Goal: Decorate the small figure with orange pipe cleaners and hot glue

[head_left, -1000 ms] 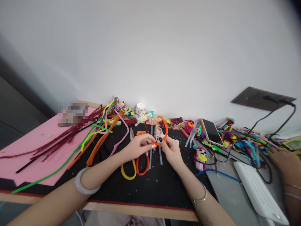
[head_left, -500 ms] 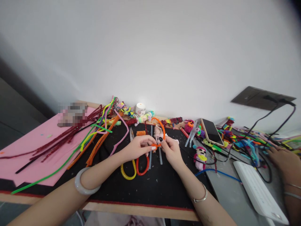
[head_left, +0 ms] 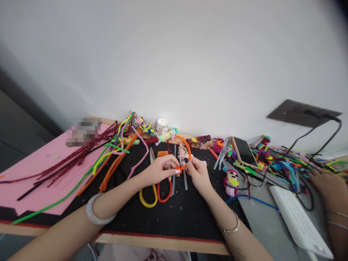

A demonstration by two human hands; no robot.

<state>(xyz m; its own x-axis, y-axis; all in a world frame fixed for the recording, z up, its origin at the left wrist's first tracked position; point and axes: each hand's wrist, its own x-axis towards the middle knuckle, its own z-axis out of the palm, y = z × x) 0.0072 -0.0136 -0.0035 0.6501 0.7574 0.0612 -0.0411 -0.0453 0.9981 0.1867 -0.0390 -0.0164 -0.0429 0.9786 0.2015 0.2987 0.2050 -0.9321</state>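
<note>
An orange pipe cleaner [head_left: 188, 146] curves upward in a loop from between my two hands, its lower end bunched into a small twist. My left hand [head_left: 161, 170] is closed, thumb and fingertips pinching that lower twist. On the other side, my right hand [head_left: 199, 174] is closed on the pipe cleaner near its base. A beige, fuzzy piece [head_left: 182, 150] lies just behind the fingers, partly hidden. Beneath my left hand are scissors [head_left: 148, 206] with a yellow and a red handle loop. Pale translucent sticks [head_left: 186, 180] lie under the hands.
Pink sheets [head_left: 54, 174] with dark red, orange and green pipe cleaners [head_left: 69, 188] lie left. A white cup [head_left: 162, 125] stands near the wall. At right are a pink doll [head_left: 231, 181], a phone [head_left: 244, 151], a white power strip [head_left: 297, 219], cables and another person's hand [head_left: 327, 185].
The orange loop has shifted very slightly between my fingers. Both hands stay in nearly the same place and keep their hold.
</note>
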